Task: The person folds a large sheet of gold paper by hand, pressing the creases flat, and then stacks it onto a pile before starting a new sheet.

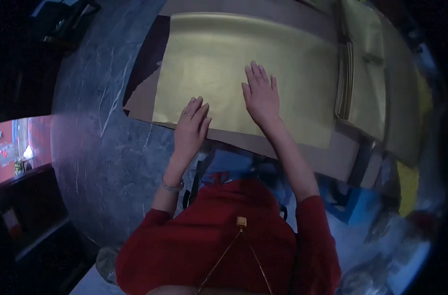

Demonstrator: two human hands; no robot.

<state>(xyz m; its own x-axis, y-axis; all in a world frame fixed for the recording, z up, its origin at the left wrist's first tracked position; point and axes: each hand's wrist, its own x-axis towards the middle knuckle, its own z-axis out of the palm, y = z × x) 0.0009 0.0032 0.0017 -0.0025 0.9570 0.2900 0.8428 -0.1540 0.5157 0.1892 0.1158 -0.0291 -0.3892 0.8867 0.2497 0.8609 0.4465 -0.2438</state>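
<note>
A large gold sheet [209,54] lies on brown cardboard [327,160] in front of me. On its lower left edge rests my left hand [192,123], fingers stretched out, with a ring on one finger and a bracelet at the wrist. My right hand [261,96] lies flat nearer the sheet's middle, its fingers slightly spread. Neither hand holds anything. To the right of the sheet stands a stack of folded gold pieces [364,83], their layered edges facing the sheet.
The cardboard's torn left edge overhangs dark flooring. A grey marbled floor [120,157] spreads to the left. Below the cardboard on the right is a blue plastic stool or crate [354,204], near a yellow piece [407,189]. A dark cabinet-like object [29,211] stands far left.
</note>
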